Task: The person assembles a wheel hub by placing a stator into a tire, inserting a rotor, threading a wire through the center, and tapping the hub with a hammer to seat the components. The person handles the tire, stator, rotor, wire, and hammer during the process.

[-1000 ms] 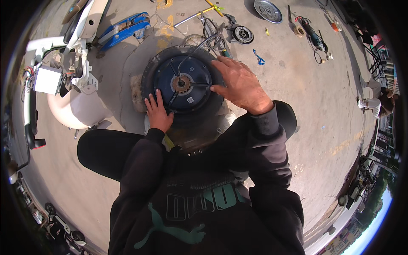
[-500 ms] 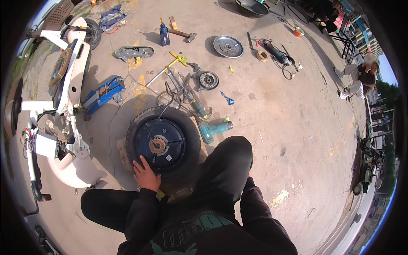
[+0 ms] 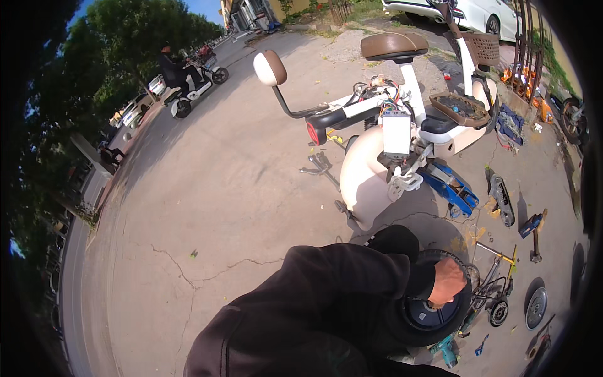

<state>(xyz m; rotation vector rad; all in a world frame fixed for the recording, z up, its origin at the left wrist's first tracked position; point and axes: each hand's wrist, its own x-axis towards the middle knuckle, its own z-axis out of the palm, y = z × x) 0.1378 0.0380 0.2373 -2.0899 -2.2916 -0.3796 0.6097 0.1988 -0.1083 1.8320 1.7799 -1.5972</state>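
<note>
Left hand curled over round black rubber-tyred wheel, can't tell grip; right hand unseen. Uneven pressing could tip it.

Left arm extended to the wheel
The left hand is over the wheel, back upward, fingers bent down.
</note>
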